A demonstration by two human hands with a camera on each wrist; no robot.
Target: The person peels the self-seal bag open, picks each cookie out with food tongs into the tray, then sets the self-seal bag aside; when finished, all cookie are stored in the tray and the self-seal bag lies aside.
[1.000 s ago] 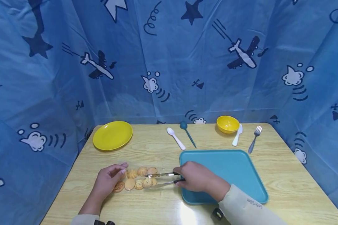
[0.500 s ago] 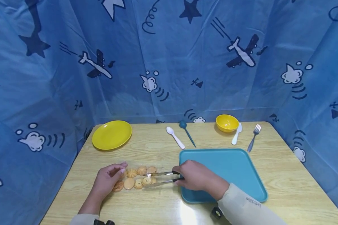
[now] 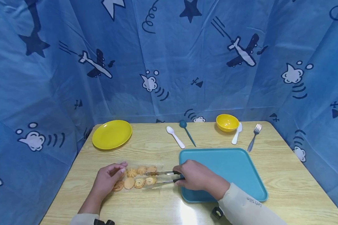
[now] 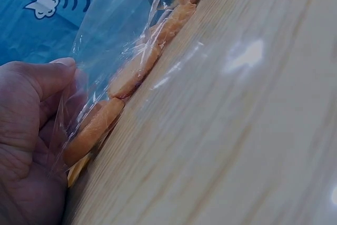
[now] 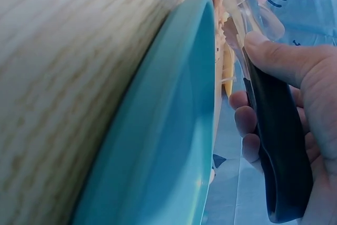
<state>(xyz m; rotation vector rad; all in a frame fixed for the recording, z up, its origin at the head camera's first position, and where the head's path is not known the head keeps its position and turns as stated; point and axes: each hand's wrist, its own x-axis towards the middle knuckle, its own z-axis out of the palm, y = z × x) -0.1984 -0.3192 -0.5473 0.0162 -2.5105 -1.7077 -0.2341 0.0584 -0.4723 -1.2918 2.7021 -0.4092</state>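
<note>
My left hand (image 3: 108, 178) pinches the edge of a clear plastic bag (image 4: 108, 35) at the bag's left end, thumb and fingers on the film. Inside the bag, cookies (image 3: 129, 183) lie in two rows on the table, some round and smooth, others swirled or ring-shaped. From the right, my right hand (image 3: 195, 175) grips a pair of tongs (image 3: 165, 173) by the black handles (image 5: 281, 146). The metal arms stand apart and reach into the bag's right end. Their tips are at the rightmost cookies, one arm overlapping the upper row and the other beside the lower row.
A teal tray (image 3: 228, 159) lies under and beyond my right hand. Behind are a yellow plate (image 3: 112, 135), a white spoon (image 3: 175, 137), a dark green spoon (image 3: 187, 132), a yellow bowl (image 3: 227, 122), a white knife (image 3: 237, 133) and a fork (image 3: 254, 137).
Near the tongs' tips, the lower row's rightmost ring-shaped cookie has shifted slightly right, and the upper arm's tip lies a little higher. Both hands stay nearly where they were.
</note>
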